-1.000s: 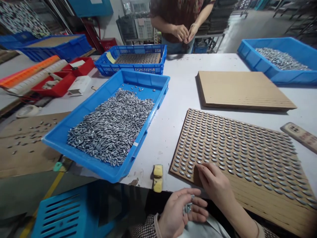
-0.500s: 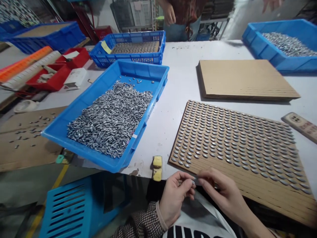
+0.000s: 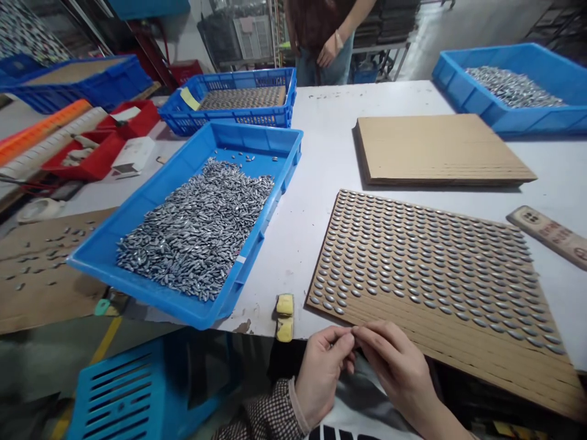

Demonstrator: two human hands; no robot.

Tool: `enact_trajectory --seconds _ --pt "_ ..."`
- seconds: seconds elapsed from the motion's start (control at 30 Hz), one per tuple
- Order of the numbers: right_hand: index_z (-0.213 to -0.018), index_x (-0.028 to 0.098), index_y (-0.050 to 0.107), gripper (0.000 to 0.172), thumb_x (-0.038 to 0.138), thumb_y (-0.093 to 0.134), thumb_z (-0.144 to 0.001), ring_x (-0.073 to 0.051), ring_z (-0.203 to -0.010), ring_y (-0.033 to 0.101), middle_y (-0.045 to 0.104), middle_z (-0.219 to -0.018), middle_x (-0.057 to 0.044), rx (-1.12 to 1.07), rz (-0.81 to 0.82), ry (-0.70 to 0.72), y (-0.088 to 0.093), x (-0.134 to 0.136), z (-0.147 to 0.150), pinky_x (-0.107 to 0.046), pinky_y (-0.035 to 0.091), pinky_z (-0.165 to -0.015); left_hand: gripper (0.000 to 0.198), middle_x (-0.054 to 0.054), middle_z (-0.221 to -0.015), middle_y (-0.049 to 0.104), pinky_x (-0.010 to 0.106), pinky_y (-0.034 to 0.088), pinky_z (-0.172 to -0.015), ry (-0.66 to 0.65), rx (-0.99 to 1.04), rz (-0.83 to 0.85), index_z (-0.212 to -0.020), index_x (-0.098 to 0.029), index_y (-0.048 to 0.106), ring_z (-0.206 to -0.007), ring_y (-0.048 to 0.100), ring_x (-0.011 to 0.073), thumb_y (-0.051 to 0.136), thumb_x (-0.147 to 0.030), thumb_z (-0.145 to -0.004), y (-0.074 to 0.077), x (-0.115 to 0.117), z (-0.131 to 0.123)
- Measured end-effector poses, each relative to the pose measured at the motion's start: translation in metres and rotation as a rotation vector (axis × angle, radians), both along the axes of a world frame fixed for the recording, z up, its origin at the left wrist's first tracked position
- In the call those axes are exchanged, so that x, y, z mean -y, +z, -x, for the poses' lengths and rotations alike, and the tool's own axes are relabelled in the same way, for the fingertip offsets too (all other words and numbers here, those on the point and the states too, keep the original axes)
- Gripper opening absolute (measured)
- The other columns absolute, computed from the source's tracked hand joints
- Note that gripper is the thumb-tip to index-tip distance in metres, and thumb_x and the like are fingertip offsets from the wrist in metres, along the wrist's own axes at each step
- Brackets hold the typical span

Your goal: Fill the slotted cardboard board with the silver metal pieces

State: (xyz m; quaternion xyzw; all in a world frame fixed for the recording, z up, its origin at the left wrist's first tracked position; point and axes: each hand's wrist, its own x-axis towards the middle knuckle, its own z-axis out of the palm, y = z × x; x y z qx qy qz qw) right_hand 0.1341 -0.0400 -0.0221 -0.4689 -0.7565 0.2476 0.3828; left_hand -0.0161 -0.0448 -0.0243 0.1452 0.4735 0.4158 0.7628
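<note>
My left hand (image 3: 323,370) is closed in a pinch in front of the table's near edge. My right hand (image 3: 397,370) is pinched too, its fingertips meeting those of the left. A small silver oval piece showed at my left fingertips a moment ago; the fingers now cover whatever they hold. Just beyond my hands lies a ridged cardboard sheet (image 3: 463,342) with rows of small silver oval pieces (image 3: 415,299) standing in its slots. Its near strip has bare slots. To the left, a blue tray (image 3: 270,211) holds a heap of loose silver pieces (image 3: 197,226).
A stack of cardboard sheets (image 3: 440,146) lies behind the filled sheet. A wooden block (image 3: 550,235) is at right, a yellow block (image 3: 285,318) at the near edge. Another blue tray (image 3: 495,110) and a blue crate (image 3: 183,125) stand farther back. A person (image 3: 321,36) stands across the table.
My right fingertips have closed in against my left ones, and the silver piece there is now hidden. The view has shifted slightly. The person opposite has moved their arms.
</note>
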Motion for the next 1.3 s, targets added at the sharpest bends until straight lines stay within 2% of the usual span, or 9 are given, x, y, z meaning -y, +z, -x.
enact_trajectory --seconds 0.2,0.3,0.4,0.53,0.77,0.93,1.07,1.2,1.3 --pt "-0.126 0.025 0.058 0.039 0.01 0.049 -0.091 -0.018 -0.086 0.064 0.066 -0.095 -0.008 0.065 -0.061 0.035 -0.007 -0.002 -0.011 -0.03 0.055 -0.072 0.027 0.002 -0.071 0.055 0.02 0.031 -0.048 -0.05 0.068 0.034 -0.089 -0.01 0.066 -0.056 0.046 0.0069 0.069 -0.034 -0.076 0.006 -0.003 0.001" --pt "-0.121 0.024 0.06 0.034 0.011 0.051 -0.091 -0.019 -0.087 0.064 0.066 -0.095 -0.008 0.118 -0.098 -0.078 -0.011 -0.014 -0.023 -0.031 0.054 -0.074 0.025 0.004 -0.078 0.06 0.02 0.036 -0.049 -0.012 0.107 0.086 -0.1 -0.013 0.062 -0.06 0.055 0.0102 0.063 -0.023 -0.078 0.014 -0.005 0.006" --pt "-0.113 0.024 0.062 0.025 0.015 0.051 -0.093 -0.018 -0.086 0.063 0.066 -0.094 -0.006 0.21 -0.141 -0.145 -0.017 -0.03 -0.031 -0.032 0.053 -0.076 0.025 0.009 -0.095 0.065 0.028 0.049 -0.069 0.038 0.179 0.153 -0.098 -0.013 0.059 -0.081 0.066 0.0177 0.056 -0.01 -0.074 0.019 -0.004 0.012" --pt "-0.106 0.022 0.065 0.021 0.018 0.047 -0.096 -0.017 -0.083 0.061 0.066 -0.092 -0.006 0.334 -0.153 -0.128 -0.022 -0.044 -0.032 -0.03 0.051 -0.075 0.033 0.014 -0.11 0.066 0.039 0.045 -0.098 -0.043 0.268 0.254 -0.095 -0.012 0.058 -0.102 0.066 0.0236 0.056 0.001 -0.065 0.02 -0.001 0.013" --pt "-0.101 0.02 0.066 0.023 0.02 0.044 -0.096 -0.017 -0.081 0.06 0.064 -0.089 -0.007 0.447 -0.18 -0.119 -0.02 -0.047 -0.03 -0.027 0.049 -0.07 0.024 0.016 -0.116 0.065 0.041 0.044 -0.098 -0.068 0.229 0.218 -0.099 -0.013 0.055 -0.101 0.067 0.0242 0.061 -0.008 -0.076 0.025 -0.007 0.01" --pt "-0.099 0.018 0.066 0.023 0.02 0.043 -0.096 -0.017 -0.08 0.059 0.064 -0.089 -0.007 0.46 -0.18 -0.103 -0.019 -0.048 -0.031 -0.028 0.049 -0.069 0.02 0.017 -0.119 0.064 0.044 0.042 -0.101 -0.02 0.288 0.172 -0.101 -0.014 0.053 -0.108 0.064 0.0264 0.061 -0.025 -0.086 0.03 -0.012 0.011" --pt "-0.113 0.019 0.062 0.023 0.018 0.049 -0.094 -0.019 -0.087 0.06 0.064 -0.097 -0.008 0.37 -0.153 -0.117 -0.011 -0.04 -0.032 -0.031 0.05 -0.075 0.028 0.018 -0.122 0.062 0.046 0.039 -0.105 0.037 0.35 0.169 -0.104 -0.015 0.054 -0.113 0.061 0.0283 0.055 -0.038 -0.089 0.035 -0.015 0.012" --pt "-0.122 0.022 0.058 0.034 0.016 0.056 -0.089 -0.02 -0.088 0.059 0.063 -0.102 -0.009 0.245 -0.105 0.062 0.008 -0.024 -0.022 -0.033 0.051 -0.074 0.03 0.016 -0.124 0.061 0.042 0.039 -0.104 0.079 0.401 0.143 -0.107 -0.016 0.055 -0.115 0.058 0.0251 0.052 -0.041 -0.091 0.035 -0.016 0.012" --pt "-0.119 0.023 0.061 0.032 0.016 0.056 -0.089 -0.02 -0.084 0.059 0.064 -0.103 -0.01 0.265 -0.107 0.18 0.019 -0.013 -0.009 -0.033 0.051 -0.068 0.031 0.014 -0.123 0.061 0.035 0.04 -0.1 0.083 0.418 0.143 -0.106 -0.016 0.056 -0.112 0.058 0.0213 0.051 -0.043 -0.091 0.034 -0.017 0.01"
